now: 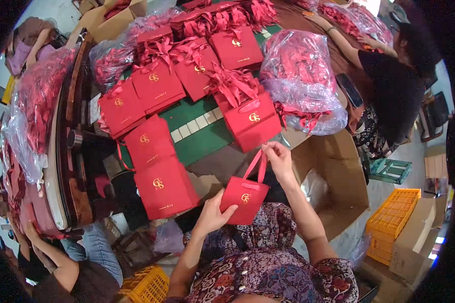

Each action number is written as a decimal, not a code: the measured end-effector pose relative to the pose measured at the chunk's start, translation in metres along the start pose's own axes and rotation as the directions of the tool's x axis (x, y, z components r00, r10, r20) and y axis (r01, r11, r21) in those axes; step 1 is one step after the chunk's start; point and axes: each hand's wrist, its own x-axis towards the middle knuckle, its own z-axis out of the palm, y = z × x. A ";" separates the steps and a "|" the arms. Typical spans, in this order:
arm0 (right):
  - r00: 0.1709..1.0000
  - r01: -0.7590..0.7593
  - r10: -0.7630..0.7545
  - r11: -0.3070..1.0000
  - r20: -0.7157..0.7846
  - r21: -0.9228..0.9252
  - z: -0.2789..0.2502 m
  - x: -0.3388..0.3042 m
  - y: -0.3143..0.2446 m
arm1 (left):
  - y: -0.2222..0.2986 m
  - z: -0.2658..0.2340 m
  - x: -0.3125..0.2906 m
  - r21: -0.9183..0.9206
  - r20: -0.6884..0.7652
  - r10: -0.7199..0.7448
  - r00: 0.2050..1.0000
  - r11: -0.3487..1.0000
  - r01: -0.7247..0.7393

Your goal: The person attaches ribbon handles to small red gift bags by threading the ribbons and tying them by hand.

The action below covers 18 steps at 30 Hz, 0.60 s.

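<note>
Lower centre, a small red rectangular paper bag (244, 206) tilts, left hand (213, 216) pinching its left side; up and right, the right hand (279, 159) pinches its looped pink ribbon handle (262, 169).

Stacked red bags (156, 92) and yellow crates (395, 212) suggest a workshop.

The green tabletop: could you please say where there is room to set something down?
Bare green tabletop flanks the pale tiles, between the left bags and the right bag stack, beyond the held bag. The far and right sides are crowded with bags and a plastic-wrapped bundle.
</note>
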 end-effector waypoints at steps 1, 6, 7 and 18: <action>1.000 0.015 -0.014 0.998 0.021 -0.067 0.001 0.000 -0.004 | -0.001 -0.001 -0.003 -0.025 -0.014 -0.037 0.999 0.999 0.036; 0.996 0.050 -0.057 0.992 -0.063 -0.113 0.005 -0.005 -0.029 | -0.003 -0.015 -0.014 -0.191 -0.220 -0.022 0.975 0.981 -0.021; 0.980 0.146 -0.174 0.956 -0.093 -0.254 -0.004 -0.003 -0.019 | 0.015 -0.021 -0.014 -0.087 -0.268 0.014 0.963 0.995 -0.038; 0.817 0.243 -0.571 0.459 -0.074 -0.855 -0.039 0.045 -0.013 | 0.038 0.011 0.012 0.606 -0.291 0.272 0.917 0.795 -0.043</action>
